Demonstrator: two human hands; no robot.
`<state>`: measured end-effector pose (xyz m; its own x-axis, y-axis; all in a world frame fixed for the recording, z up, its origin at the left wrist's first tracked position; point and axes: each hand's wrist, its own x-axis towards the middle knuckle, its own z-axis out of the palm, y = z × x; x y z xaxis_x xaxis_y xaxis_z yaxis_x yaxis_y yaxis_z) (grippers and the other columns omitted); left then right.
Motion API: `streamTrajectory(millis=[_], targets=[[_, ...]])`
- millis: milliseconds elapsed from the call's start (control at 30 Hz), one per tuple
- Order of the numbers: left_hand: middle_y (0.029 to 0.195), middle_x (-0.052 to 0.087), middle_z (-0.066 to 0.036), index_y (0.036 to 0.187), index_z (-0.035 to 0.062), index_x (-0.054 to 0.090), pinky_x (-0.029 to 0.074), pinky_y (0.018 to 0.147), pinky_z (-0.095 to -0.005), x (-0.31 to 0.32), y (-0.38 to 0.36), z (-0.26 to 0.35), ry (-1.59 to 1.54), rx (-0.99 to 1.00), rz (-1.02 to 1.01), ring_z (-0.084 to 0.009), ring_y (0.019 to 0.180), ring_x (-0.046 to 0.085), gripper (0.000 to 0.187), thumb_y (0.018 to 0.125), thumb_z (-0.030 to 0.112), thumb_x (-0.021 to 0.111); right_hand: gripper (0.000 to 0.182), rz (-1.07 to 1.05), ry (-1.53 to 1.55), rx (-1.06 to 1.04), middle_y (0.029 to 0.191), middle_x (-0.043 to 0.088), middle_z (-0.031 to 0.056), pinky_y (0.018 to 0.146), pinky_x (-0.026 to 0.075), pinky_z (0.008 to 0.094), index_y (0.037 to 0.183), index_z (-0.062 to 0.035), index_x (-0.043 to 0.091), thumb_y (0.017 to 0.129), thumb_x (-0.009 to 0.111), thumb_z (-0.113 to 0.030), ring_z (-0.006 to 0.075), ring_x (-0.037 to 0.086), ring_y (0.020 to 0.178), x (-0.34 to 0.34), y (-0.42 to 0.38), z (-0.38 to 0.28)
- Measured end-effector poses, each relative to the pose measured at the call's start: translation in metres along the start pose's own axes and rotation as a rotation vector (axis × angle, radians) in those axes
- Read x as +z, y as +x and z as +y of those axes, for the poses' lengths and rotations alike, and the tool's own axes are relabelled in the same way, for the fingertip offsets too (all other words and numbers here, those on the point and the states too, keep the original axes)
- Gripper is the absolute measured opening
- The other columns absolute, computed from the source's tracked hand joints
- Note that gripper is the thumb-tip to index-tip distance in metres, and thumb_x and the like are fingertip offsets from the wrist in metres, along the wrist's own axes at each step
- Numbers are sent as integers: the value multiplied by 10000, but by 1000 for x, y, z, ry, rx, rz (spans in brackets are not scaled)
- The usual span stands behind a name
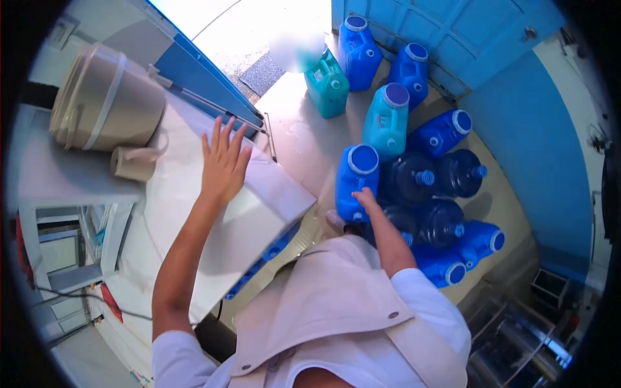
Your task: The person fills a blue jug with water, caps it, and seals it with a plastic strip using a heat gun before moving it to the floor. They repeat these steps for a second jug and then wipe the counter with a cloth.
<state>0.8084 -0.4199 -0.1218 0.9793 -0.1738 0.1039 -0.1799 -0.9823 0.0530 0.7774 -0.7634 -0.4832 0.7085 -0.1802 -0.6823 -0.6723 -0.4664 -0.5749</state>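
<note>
My left hand [224, 161] has its fingers spread above or on the white table cover [259, 207]; whether it touches is hard to tell. My right hand [367, 198] is closed on the handle of a blue water jug [351, 184] with a round blue cap, which stands upright on the floor by my feet. A teal water jug [385, 126] stands just beyond it. Beside my right forearm are dark round water bottles [407, 178] with blue tops. The fingertips of my right hand are partly hidden.
Other blue jugs [359, 55] and a green jug [328, 90] stand toward the open doorway. A blue door [453, 39] is behind them. On the table, a beige bucket [132, 97] and a beige mug [132, 165] sit at left. A metal rack [517, 349] is lower right.
</note>
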Motion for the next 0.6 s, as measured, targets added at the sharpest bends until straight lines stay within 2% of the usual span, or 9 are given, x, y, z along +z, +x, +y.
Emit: streamTrajectory(millis=[33, 133, 167, 233, 267, 333, 367, 500, 600], targets=[[1424, 270, -137, 1343, 105, 370, 30, 1079, -531, -6, 0, 2, 21, -17, -37, -325, 1365, 116, 467, 932, 326, 345, 579, -25, -103, 39, 1063, 583, 190, 849, 437, 370, 1108, 43, 512, 651, 716, -250, 312, 554, 1016, 13, 39, 24], [1423, 273, -138, 1340, 98, 377, 27, 1084, -521, -16, 10, 12, 16, -43, -99, -336, 1363, 118, 470, 925, 319, 356, 711, 14, -54, 125, 1161, 538, 263, 911, 430, 394, 1157, 107, 468, 603, 741, -245, 351, 529, 1099, 18, 74, 42], [1426, 270, -137, 1338, 99, 381, 27, 1085, -517, -18, 13, 13, 6, -66, -130, -341, 1363, 114, 481, 922, 337, 353, 711, 8, -65, 124, 1161, 538, 263, 911, 430, 394, 1157, 107, 468, 603, 741, -245, 351, 529, 1099, 19, 80, 40], [1429, 268, -136, 1337, 100, 385, 27, 1087, -513, -20, 18, 17, 1, -91, -163, -346, 1364, 109, 491, 918, 355, 349, 491, 73, 28, 166, 993, 618, 217, 757, 503, 386, 1012, 75, 551, 633, 718, -189, 317, 626, 881, 24, 86, 36], [1432, 264, -136, 1334, 103, 391, 26, 1087, -514, -20, 20, 19, -12, -119, -176, -349, 1365, 103, 506, 916, 383, 340, 491, 68, 25, 168, 993, 618, 217, 757, 503, 386, 1012, 75, 551, 633, 718, -189, 317, 626, 881, 26, 95, 35], [1435, 260, -135, 1331, 105, 397, 26, 1086, -514, -18, 24, 19, -25, -151, -194, -351, 1366, 98, 522, 913, 411, 330, 230, -135, 189, 242, 700, 605, 110, 519, 456, 335, 825, -6, 583, 681, 688, -151, 204, 576, 560, 33, 103, 34], [1437, 258, -135, 1332, 107, 397, 27, 1086, -514, -18, 23, 20, -19, -155, -196, -351, 1367, 93, 537, 911, 432, 321, 106, -95, 291, 219, 572, 559, 81, 419, 399, 315, 692, -25, 560, 693, 641, -94, 160, 511, 434, 37, 101, 35], [1441, 255, -129, 1326, 122, 412, 23, 1088, -516, -19, 23, 23, -3, -179, -184, -351, 1369, 83, 566, 901, 483, 319, 75, -94, 291, 184, 591, 561, 87, 426, 409, 324, 701, -14, 556, 685, 604, -70, 168, 525, 456, 51, 103, 26], [1442, 255, -125, 1322, 126, 421, 19, 1089, -518, -19, 25, 20, 20, -182, -179, -349, 1370, 80, 574, 893, 496, 328, 148, -113, 228, 252, 597, 568, 104, 405, 438, 327, 801, 23, 579, 672, 593, -47, 184, 542, 452, 64, 112, 8]])
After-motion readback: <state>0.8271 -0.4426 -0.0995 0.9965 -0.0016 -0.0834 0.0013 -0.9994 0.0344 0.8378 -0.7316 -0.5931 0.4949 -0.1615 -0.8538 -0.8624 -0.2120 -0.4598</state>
